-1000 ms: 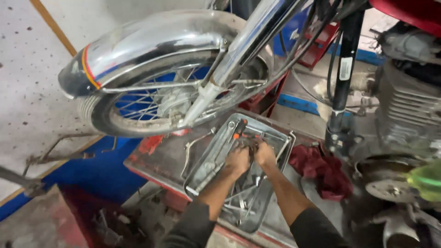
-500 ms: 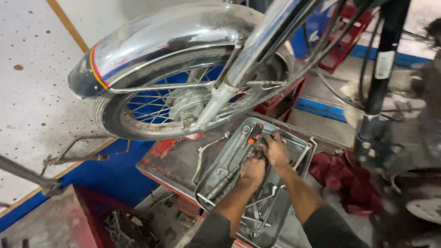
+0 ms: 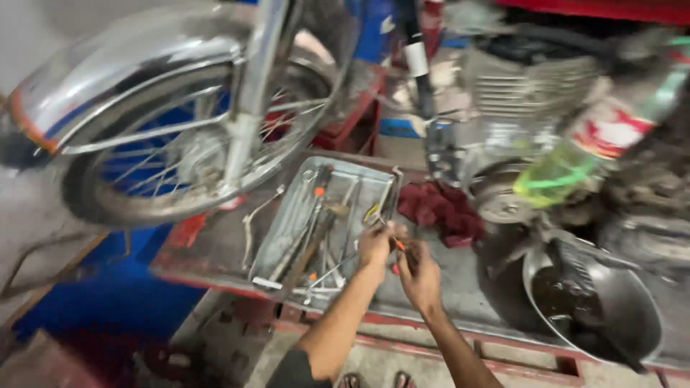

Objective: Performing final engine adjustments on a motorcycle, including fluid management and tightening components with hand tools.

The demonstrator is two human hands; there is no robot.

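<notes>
Orange-handled tool: a small slim tool with an orange grip, blurred, pinched between the two hands just beside the right edge of the metal tray; its exact kind cannot be told
Left hand: fingers curled shut around the near end of the orange-handled tool, knuckles up, over the tray's right rim
Right hand: just right of the left hand and touching it, fingers bent closed on the same tool; a second orange speck shows under its thumb
Metal tray: shallow grey rectangular tray to the left of the hands, lying on the platform
Hand tools: long spanners and screwdrivers heaped lengthwise in the tray, beyond and left of the left hand
Red rag: crumpled dark red cloth beyond the right hand, just off the tray's far right corner
Platform: stained grey bench with a red edge, under both hands
Front wheel: spoked motorcycle wheel with chrome mudguard and fork leg, well left of and beyond the hands
Engine: finned motorcycle engine beyond the right hand, blurred
Steel bowl: round bowl holding dark oily parts, well to the right of the right hand
Green bottle: translucent green bottle, blurred, above the bowl
</notes>
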